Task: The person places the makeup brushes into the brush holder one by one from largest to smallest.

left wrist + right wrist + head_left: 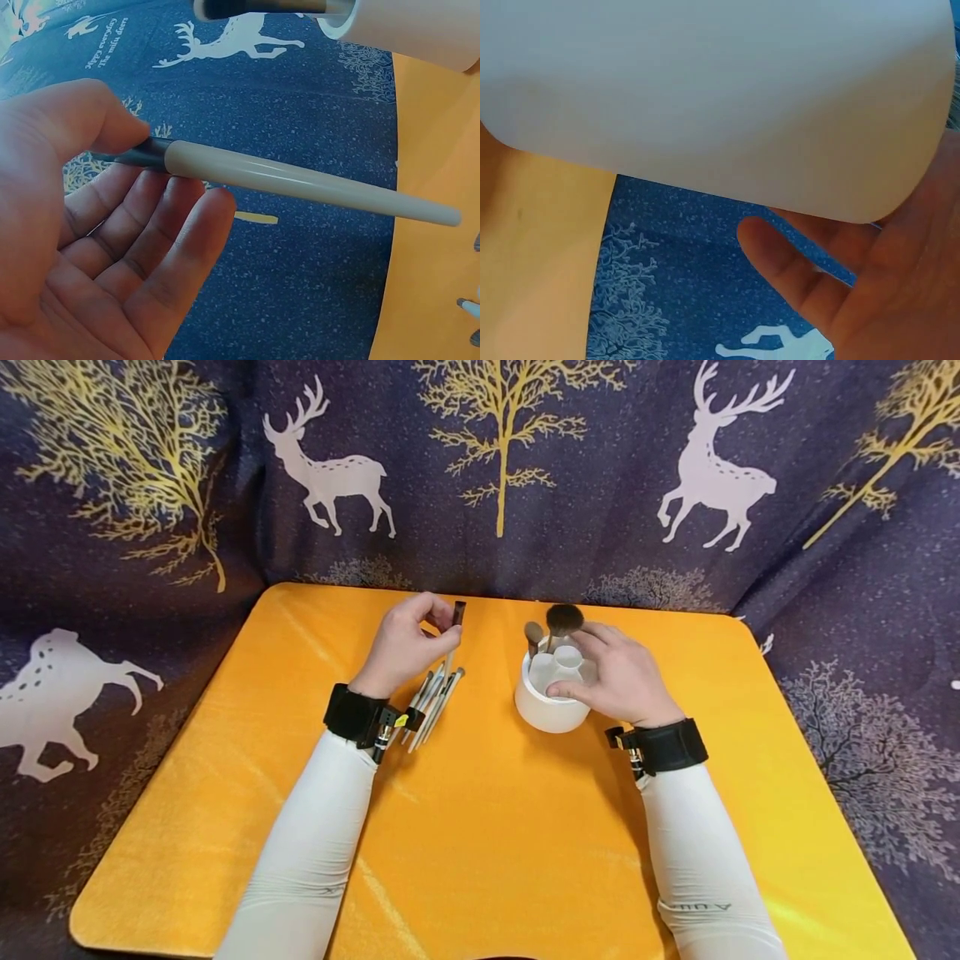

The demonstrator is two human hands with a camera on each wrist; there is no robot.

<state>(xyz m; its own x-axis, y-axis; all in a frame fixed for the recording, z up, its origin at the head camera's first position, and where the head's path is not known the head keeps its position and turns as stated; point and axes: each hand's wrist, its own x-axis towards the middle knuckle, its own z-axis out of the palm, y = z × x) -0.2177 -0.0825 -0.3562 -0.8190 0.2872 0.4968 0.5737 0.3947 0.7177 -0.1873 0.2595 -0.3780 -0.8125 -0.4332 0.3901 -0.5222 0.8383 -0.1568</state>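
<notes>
My left hand [416, 639] pinches a makeup brush [300, 180] by its dark ferrule, between thumb and fingers. Its pale tapered handle points down toward the table, and its dark head is up. Across from it, my right hand [626, 677] holds a round white brush holder [551, 714], the thumb over its top and the fingers at its far right side. Inside the holder stand a big fluffy dark brush [564, 619] and a smaller brown-headed brush [533, 633]. The holder's smooth white wall [727, 97] fills the top of the right wrist view.
Several thin makeup brushes [435, 706] lie in a bunch on the yellow-covered table [487, 827], just below my left hand and partly behind its wrist strap. A dark curtain [450, 560] with deer and trees hangs behind the table's far edge and at its sides.
</notes>
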